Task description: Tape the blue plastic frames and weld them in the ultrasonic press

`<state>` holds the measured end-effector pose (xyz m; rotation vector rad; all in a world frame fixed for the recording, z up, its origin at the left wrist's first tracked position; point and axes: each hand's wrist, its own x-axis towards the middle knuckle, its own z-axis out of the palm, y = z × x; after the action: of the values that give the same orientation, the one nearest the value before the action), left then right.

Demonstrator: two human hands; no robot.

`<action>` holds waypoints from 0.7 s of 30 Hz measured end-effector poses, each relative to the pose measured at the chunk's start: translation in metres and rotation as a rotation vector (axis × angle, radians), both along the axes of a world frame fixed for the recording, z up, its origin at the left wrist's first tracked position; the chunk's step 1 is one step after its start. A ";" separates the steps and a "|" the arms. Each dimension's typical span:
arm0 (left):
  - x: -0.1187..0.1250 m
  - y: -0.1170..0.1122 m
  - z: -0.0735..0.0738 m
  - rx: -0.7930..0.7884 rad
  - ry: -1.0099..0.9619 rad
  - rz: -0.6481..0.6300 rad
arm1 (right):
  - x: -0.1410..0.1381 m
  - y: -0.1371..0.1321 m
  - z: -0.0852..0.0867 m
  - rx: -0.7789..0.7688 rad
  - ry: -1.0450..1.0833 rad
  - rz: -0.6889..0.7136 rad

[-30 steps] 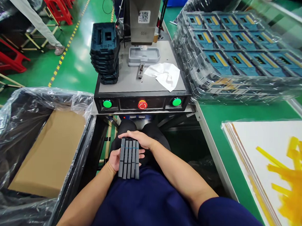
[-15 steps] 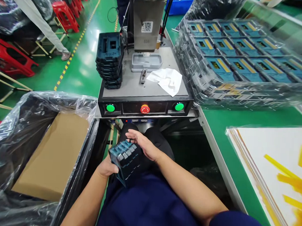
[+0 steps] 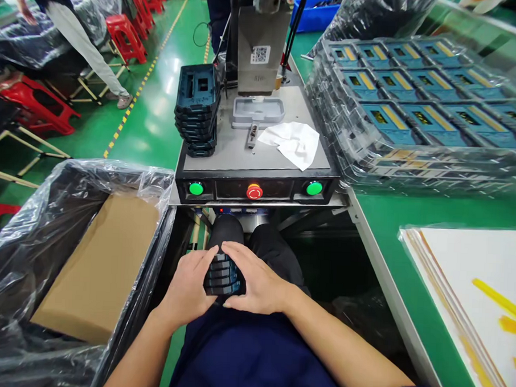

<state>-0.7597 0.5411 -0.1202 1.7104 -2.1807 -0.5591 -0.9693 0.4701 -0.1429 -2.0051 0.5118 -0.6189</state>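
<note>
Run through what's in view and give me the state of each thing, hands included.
Held dark stack, gathered between both hands
Left hand, curled round the stack's left side
Right hand, curled round its right side
Other dark stack, standing upright
White cloth, crumpled
Clear trays, stacked, top one loaded
Plastic liner, wrinkled
Cardboard, flat inside the liner
Yellow strips, loose

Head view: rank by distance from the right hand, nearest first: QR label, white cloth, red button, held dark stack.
1. Dark stack: at the right hand, on its left side.
2. Red button: ahead, on the front panel.
3. White cloth: beyond the button, to the right.
4. QR label: farthest ahead, higher on the machine.
</note>
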 end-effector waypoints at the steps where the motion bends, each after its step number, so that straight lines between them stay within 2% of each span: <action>1: -0.001 -0.001 -0.001 -0.007 -0.048 -0.015 | 0.000 0.000 -0.002 -0.005 0.017 -0.015; 7: -0.004 -0.002 -0.018 0.112 -0.079 -0.056 | 0.002 -0.002 -0.033 0.020 0.084 -0.003; 11: 0.008 0.002 -0.026 0.123 -0.035 -0.053 | 0.000 -0.001 -0.055 0.071 0.061 -0.032; 16: 0.031 0.009 -0.024 0.116 -0.028 0.047 | -0.001 0.000 -0.067 0.123 0.062 -0.062; 21: 0.036 0.021 -0.030 0.163 0.144 0.169 | -0.001 0.004 -0.073 0.182 0.051 -0.095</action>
<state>-0.7236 0.5625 -0.1506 1.8522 -1.9160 -0.8066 -0.9700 0.4736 -0.2164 -1.8360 0.6729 -0.5590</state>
